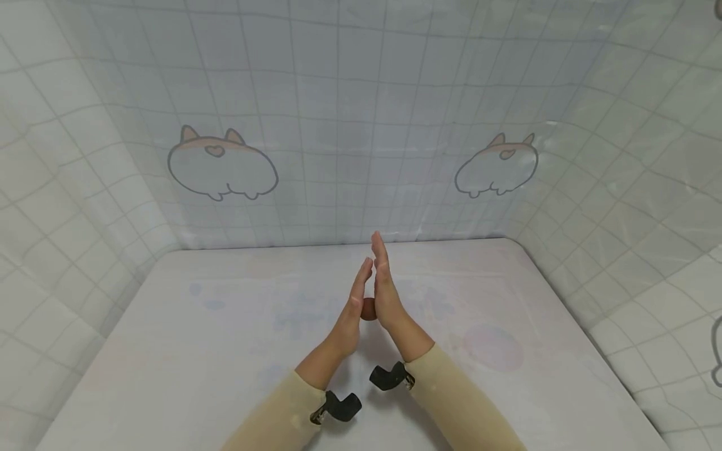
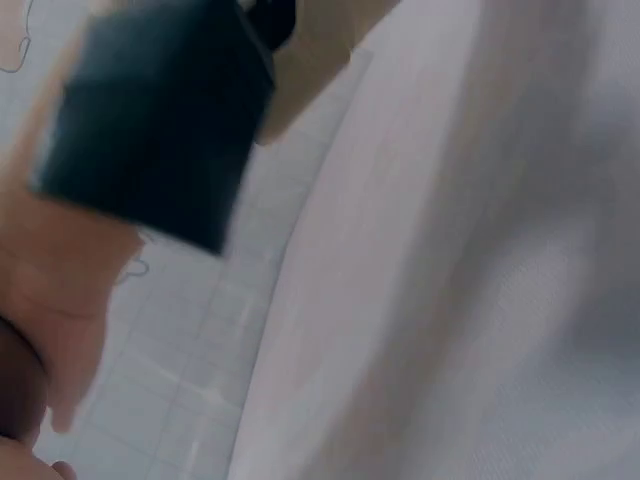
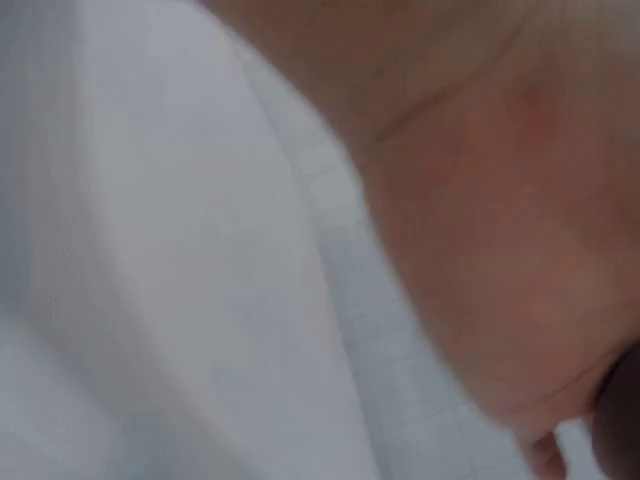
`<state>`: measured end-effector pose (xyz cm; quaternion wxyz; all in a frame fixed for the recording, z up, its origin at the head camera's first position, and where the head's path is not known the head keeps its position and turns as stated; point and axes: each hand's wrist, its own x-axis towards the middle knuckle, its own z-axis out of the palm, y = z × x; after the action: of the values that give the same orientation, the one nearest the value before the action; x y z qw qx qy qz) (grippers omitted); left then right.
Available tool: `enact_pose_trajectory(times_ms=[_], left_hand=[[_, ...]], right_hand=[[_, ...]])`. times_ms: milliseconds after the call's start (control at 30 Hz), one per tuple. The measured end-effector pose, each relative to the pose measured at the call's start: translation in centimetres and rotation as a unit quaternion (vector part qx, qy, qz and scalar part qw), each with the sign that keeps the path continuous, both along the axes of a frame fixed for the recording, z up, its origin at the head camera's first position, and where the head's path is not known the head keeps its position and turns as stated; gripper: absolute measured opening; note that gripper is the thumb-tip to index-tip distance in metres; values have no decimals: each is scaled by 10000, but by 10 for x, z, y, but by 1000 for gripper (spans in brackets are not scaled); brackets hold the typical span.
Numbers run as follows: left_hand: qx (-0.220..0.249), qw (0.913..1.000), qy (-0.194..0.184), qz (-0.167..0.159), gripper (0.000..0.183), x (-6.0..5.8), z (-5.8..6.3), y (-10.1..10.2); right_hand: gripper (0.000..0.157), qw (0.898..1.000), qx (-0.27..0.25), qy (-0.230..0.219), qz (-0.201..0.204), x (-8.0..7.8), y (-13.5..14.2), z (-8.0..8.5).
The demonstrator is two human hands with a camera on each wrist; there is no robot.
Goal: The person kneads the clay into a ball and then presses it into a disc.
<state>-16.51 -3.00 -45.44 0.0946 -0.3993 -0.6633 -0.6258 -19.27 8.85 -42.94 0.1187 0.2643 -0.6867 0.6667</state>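
Note:
A small brown ball (image 1: 369, 309) sits between the two palms in the head view, pressed from both sides. My left hand (image 1: 348, 319) lies against its left side with fingers straight, pointing up and away. On the other side my right hand (image 1: 388, 294) presses with a flat palm, its straight fingers reaching a little farther than the left ones. The fingertips lean towards each other. Part of the brown ball (image 2: 18, 390) shows at the left edge of the left wrist view. In the right wrist view, a dark sliver of it appears beside the right palm (image 3: 500, 270).
Below the hands spreads a pale table (image 1: 197, 363) with faint coloured patches. A grid-patterned sheet (image 1: 350, 156) with cartoon animal drawings rises behind and at both sides. Black wrist cameras (image 1: 345, 408) stick out from the beige sleeves (image 1: 459, 401), close to each other.

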Motion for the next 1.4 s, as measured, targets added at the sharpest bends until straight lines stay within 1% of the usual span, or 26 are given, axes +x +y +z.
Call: enact_pose_trajectory(times_ms=[100, 200, 333, 467, 533, 700, 833, 900, 967, 1033, 1133, 1200, 1300, 1367, 1400], left_hand=[[139, 9998, 167, 48, 79, -1, -2, 1], [278, 9990, 280, 192, 79, -2, -4, 3], [342, 9974, 227, 587, 85, -3, -4, 3], [217, 9936, 210, 1089, 89, -5, 1, 2], [178, 9915, 182, 1277, 91, -7, 4, 0], [218, 9885, -31, 1498, 95, -15, 10, -5], [347, 9856, -379, 1609, 97, -23, 15, -11], [398, 9841, -643, 1605, 96, -25, 16, -13], [388, 9833, -896, 1533, 94, -26, 16, -15], [317, 9835, -1131, 1374, 93, -27, 14, -15], [70, 9838, -1446, 1060, 88, -24, 9, -14], [-113, 9815, -1710, 855, 85, -22, 5, -12], [-280, 9759, -2080, 593, 84, -17, -2, -7], [-292, 9742, -2183, 499, 82, -13, -4, -4], [-261, 9746, -2175, 457, 81, -12, -4, -3]], right_hand=[[82, 9983, 262, -378, 370, -2, 1, -4], [80, 9961, 428, -479, 608, -1, -1, -10], [83, 9953, 547, -459, 647, 2, -5, -16], [83, 9950, 459, -317, 830, 7, -10, -19], [82, 9946, 469, -120, 917, 10, -13, -19], [85, 9924, 532, 305, 1067, 17, -16, -17], [88, 9903, 479, 457, 1224, 24, -16, -16], [89, 9896, 474, 556, 1240, 27, -16, -15], [90, 9897, 440, 671, 1190, 29, -16, -13], [91, 9898, 370, 784, 1129, 31, -16, -9], [92, 9906, 260, 927, 969, 31, -14, -1], [93, 9917, 245, 926, 853, 30, -13, 4], [95, 9947, 269, 709, 692, 28, -11, 8], [96, 9962, 326, 562, 581, 25, -10, 10], [97, 9966, 386, 517, 515, 23, -9, 10]])
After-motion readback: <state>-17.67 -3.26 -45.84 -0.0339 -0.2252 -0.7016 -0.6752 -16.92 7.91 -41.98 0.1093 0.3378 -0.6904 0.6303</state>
